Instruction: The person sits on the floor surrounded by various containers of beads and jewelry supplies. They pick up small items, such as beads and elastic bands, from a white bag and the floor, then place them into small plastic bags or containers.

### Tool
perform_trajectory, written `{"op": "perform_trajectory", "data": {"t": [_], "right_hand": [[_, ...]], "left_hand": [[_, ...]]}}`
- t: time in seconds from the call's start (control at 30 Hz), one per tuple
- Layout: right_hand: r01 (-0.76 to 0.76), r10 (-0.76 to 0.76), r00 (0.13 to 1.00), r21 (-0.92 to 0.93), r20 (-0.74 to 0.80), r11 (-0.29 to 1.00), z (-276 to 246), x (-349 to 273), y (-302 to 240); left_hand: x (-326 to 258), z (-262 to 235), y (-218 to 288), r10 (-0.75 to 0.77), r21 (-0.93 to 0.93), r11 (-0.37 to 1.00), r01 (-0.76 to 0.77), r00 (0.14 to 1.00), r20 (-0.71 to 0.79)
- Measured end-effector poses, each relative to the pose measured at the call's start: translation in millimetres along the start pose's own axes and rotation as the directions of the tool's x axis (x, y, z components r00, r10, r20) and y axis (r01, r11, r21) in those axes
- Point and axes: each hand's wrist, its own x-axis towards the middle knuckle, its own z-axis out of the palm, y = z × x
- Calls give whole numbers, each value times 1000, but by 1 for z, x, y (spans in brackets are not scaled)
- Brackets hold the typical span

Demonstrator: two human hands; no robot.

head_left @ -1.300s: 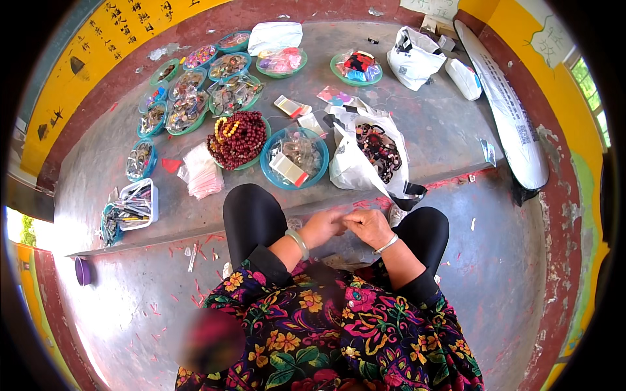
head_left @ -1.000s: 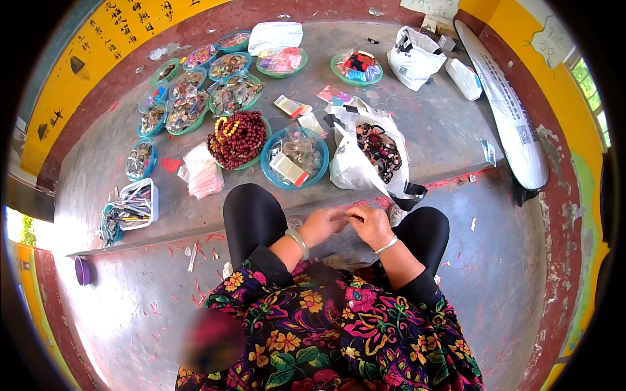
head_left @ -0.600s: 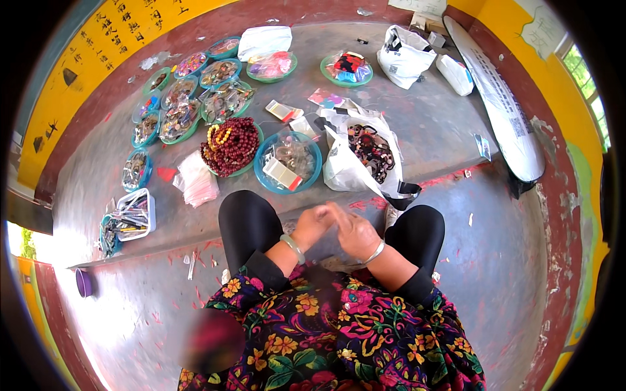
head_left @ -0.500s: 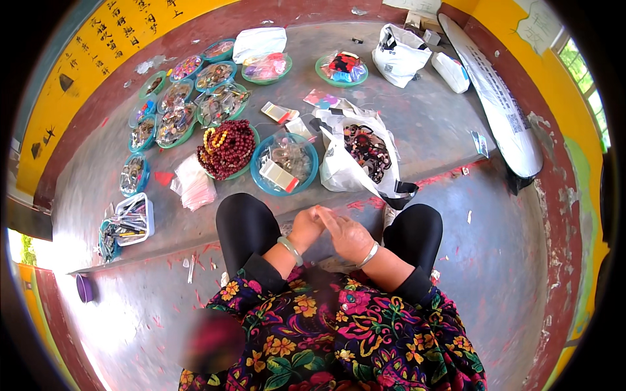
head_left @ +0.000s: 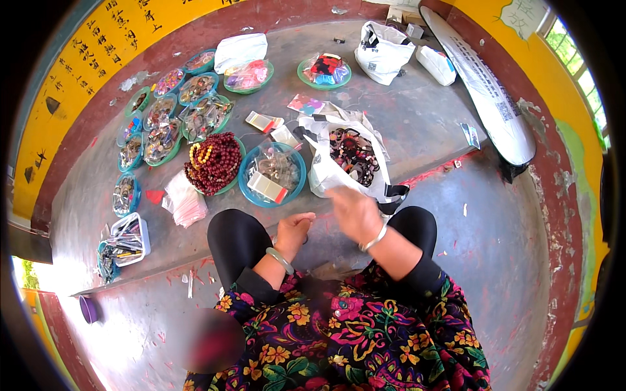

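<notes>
**Hands over the lap, bead bag at arm's reach**

Head view: the person sits with knees drawn up at the edge of a low grey concrete platform (head_left: 417,124), so the goods spread on it all lie within a forward reach. The left hand (head_left: 295,229) rests between the knees with its fingers curled in toward the palm; whether they pinch anything I cannot tell, since it would be too small to show. The right hand (head_left: 355,214) is raised at about two o'clock from the left one, blurred, fingers loosely bent and apparently empty (the blur hides the fingertips). It hangs just beside the mouth of the white plastic bag (head_left: 339,166), which lies open toward the person with dark bracelets (head_left: 353,151) spilling into view, so its contents can be drawn out one by one.

At eleven o'clock from the hands a blue dish (head_left: 272,174) holds small clear packets, and just left of it a dish is heaped with dark red beads (head_left: 214,163). Farther off, toward ten o'clock, a cluster of teal dishes (head_left: 163,127) keeps sorted trinkets apart by kind.
</notes>
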Motion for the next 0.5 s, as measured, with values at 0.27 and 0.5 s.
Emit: {"op": "perform_trajectory", "data": {"t": [0.27, 0.5], "right_hand": [[-396, 463, 820, -251, 336, 884, 24, 54, 163], [-365, 695, 550, -614, 464, 699, 63, 52, 190]], "left_hand": [[14, 0, -12, 71, 210, 974, -85, 995, 73], [18, -4, -18, 43, 197, 978, -64, 993, 112]]}}
